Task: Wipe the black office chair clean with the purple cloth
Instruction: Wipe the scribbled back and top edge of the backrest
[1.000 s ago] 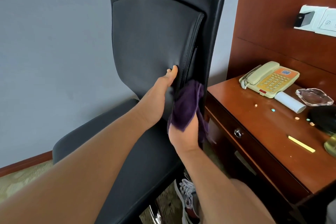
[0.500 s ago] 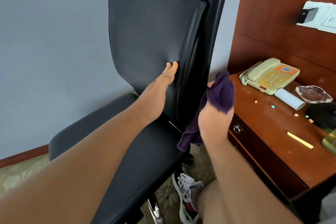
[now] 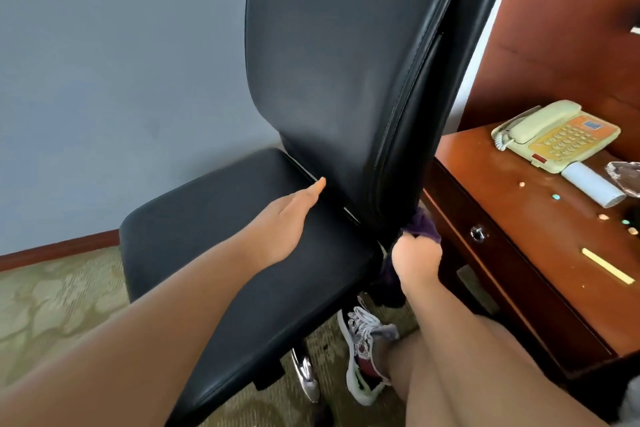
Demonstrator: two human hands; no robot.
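The black office chair (image 3: 346, 80) fills the middle of the view, backrest upright and seat pad below it. My left hand (image 3: 280, 229) lies flat on the seat pad, fingers together and reaching toward the crease under the backrest. My right hand (image 3: 415, 263) grips the purple cloth (image 3: 420, 227) low at the backrest's right rear edge, where it meets the seat. Part of the cloth hangs below my wrist and is partly hidden by the hand and the chair.
A brown wooden desk (image 3: 502, 218) stands tight against the chair's right side, with a cream telephone (image 3: 554, 135), a white roll (image 3: 592, 184) and a yellow stick (image 3: 607, 265) on it. My sneaker (image 3: 363, 354) stands by the chrome chair base (image 3: 306, 371). Grey wall to the left.
My right hand has dropped with the cloth from mid-backrest height down to the chair's lower right edge. My left hand slid from the backrest down onto the seat. The view moved closer.
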